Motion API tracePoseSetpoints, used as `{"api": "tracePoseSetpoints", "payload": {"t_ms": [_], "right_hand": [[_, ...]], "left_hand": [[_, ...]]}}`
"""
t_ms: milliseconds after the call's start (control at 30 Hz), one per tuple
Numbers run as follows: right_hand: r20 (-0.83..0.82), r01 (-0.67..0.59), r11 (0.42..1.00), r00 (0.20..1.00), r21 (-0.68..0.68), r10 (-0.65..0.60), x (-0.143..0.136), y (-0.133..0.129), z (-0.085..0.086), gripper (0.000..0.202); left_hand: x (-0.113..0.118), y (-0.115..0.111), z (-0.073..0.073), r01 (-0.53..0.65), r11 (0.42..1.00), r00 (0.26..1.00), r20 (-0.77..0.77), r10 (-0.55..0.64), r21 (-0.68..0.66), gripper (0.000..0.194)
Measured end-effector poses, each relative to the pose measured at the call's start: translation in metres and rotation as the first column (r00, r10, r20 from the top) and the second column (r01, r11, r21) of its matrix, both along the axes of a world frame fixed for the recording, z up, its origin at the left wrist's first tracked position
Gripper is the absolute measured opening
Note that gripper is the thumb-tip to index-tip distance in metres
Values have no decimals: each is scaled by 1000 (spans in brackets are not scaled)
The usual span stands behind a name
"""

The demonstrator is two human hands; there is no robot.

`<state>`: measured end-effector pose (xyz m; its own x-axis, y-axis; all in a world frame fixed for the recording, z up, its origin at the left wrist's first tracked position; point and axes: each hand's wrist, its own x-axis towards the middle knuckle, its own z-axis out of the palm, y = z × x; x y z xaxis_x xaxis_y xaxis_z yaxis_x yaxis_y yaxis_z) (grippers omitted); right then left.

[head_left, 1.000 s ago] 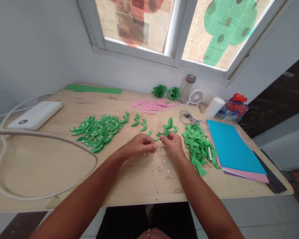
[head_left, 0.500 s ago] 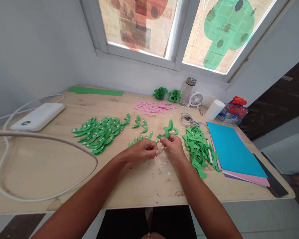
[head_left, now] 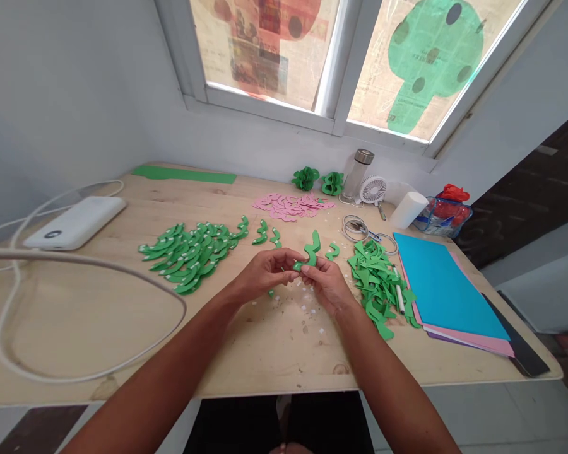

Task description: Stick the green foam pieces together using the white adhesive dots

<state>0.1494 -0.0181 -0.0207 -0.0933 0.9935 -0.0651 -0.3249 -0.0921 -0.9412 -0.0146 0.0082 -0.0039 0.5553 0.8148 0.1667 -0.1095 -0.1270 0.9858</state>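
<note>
Between both hands, over the middle of the table, is a wavy green paper cutout (head_left: 312, 251) with a small white patch at its lower end. My right hand (head_left: 330, 284) pinches it between thumb and fingers near that end. My left hand (head_left: 266, 272) closes its thumb and fingertips around the patched tip. A few more green cutouts lie partly hidden beneath my left hand. Just beyond the hands rest a small curved cutout (head_left: 332, 251) and a wavy cutout with white patches (head_left: 276, 236). Tiny white scraps (head_left: 312, 311) are scattered below my fingers.
Left of the hands spreads a heap of patched green cutouts (head_left: 189, 255); to the right are green offcuts (head_left: 376, 280) with a white pen (head_left: 400, 298), and coloured sheets (head_left: 449, 284). Pink cutouts (head_left: 288, 207) lie behind. A white cable (head_left: 123, 265) loops past a power bank (head_left: 78, 222).
My left hand has come up from the table to the cutout's lower end, its fingers now around the tip. The cutout has turned more upright in my right hand.
</note>
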Motion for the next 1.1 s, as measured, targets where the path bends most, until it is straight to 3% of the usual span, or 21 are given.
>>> {"api": "tracePoseSetpoints", "payload": {"t_ms": [233, 633, 1100], "right_hand": [[-18, -88, 996, 996, 18, 88, 2, 0, 0, 22], [95, -14, 999, 995, 41, 10, 2, 2, -3, 26], [248, 74, 992, 964, 103, -98, 0, 5, -9, 24]], "left_hand": [[0, -1, 4, -4, 999, 997, 80, 8, -52, 30], [1, -1, -1, -94, 995, 996, 7, 94, -37, 26], [1, 1, -5, -160, 958, 949, -229, 215, 238, 20]]}}
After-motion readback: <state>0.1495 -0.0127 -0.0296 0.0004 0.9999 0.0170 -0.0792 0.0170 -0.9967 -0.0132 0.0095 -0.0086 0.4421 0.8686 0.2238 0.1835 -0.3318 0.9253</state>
